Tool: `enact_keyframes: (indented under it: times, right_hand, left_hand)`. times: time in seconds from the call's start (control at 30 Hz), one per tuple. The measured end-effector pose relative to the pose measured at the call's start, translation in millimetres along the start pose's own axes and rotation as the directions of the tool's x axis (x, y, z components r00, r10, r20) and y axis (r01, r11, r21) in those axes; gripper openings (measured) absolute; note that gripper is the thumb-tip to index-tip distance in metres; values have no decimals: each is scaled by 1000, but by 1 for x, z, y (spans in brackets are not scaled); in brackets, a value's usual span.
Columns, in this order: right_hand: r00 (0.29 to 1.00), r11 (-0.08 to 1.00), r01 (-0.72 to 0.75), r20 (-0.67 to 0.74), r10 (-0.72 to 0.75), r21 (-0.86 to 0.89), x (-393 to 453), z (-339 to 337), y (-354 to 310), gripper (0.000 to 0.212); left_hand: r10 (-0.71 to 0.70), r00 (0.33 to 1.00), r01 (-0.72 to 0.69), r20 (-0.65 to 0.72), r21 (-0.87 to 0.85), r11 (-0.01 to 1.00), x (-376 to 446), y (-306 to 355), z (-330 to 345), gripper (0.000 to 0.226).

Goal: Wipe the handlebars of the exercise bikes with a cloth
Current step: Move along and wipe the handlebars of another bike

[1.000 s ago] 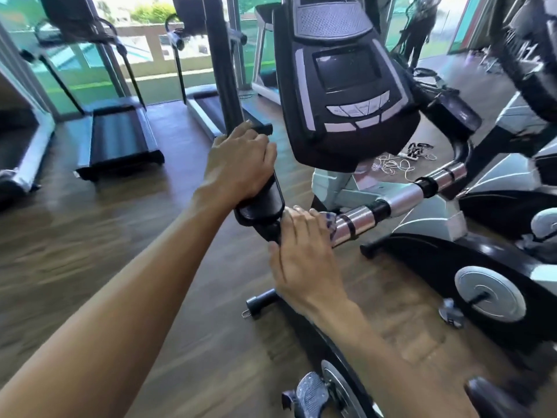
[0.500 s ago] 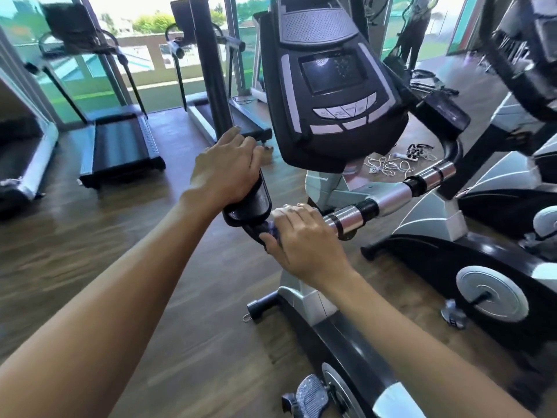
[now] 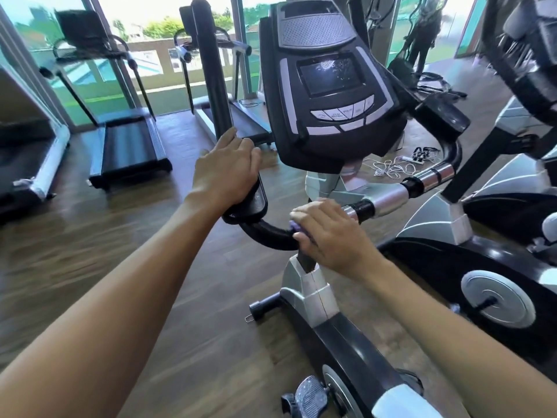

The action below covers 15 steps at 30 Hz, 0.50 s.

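Note:
The exercise bike's black handlebar curves below its console, with chrome sensor sections running off to the right. My left hand grips the handlebar's upright left end. My right hand presses a purple cloth onto the bar's middle; only a small edge of the cloth shows under my fingers.
A second bike stands close on the right. Treadmills line the glass wall at the back left. White cables lie on the wooden floor behind the bike. A pedal sits below. A person stands far back.
My right hand has slid the cloth along the bar, exposing more of the black curve between my hands. My left hand keeps its grip. The view has shifted slightly.

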State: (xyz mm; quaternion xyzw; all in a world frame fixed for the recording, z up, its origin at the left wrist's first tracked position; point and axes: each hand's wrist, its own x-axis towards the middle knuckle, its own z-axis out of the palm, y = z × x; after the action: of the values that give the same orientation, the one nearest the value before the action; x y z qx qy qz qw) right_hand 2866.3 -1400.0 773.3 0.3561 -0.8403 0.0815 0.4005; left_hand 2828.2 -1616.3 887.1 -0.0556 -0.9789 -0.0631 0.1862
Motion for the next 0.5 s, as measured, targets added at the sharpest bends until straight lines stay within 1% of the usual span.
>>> enact_keyframes:
  times: [0.07, 0.13, 0.2, 0.23, 0.27, 0.3, 0.37, 0.4, 0.5]
  right_hand:
    - [993, 992, -114, 4, 114, 58, -9, -11, 32, 37]
    - [969, 965, -245, 66, 239, 89, -12, -17, 47, 38]
    - [943, 941, -325, 106, 315, 90, -8, -13, 33, 39]
    - [938, 937, -339, 102, 330, 85, -6, -10, 22, 38]
    - [942, 940, -330, 93, 322, 91, -5, -8, 14, 36]
    - [954, 950, -292, 95, 283, 106, -6, -9, 11, 34]
    - [977, 971, -196, 114, 181, 140, -9, -12, 28, 32]
    - [979, 973, -178, 130, 160, 146, -9, -13, 42, 32]
    - [952, 969, -226, 232, 198, 103, -4, -19, 73, 37]
  left_hand:
    - [-27, 999, 28, -27, 16, 999, -4, 5, 2, 42]
    - [-52, 997, 54, -57, 39, 998, -8, 11, 6, 42]
    - [-74, 995, 77, -70, 43, 996, -10, 15, 9, 43]
    - [-81, 994, 84, -77, 42, 996, -10, 16, 10, 44]
    - [-87, 993, 91, -86, 40, 995, -11, 16, 11, 44]
    - [-89, 992, 93, -92, 36, 995, -12, 16, 11, 43]
    - [-79, 993, 81, -90, 18, 997, -14, 15, 10, 43]
    - [-71, 994, 72, -86, 10, 997, -15, 15, 10, 43]
    - [-71, 993, 73, -95, 20, 997, -16, 15, 10, 43]
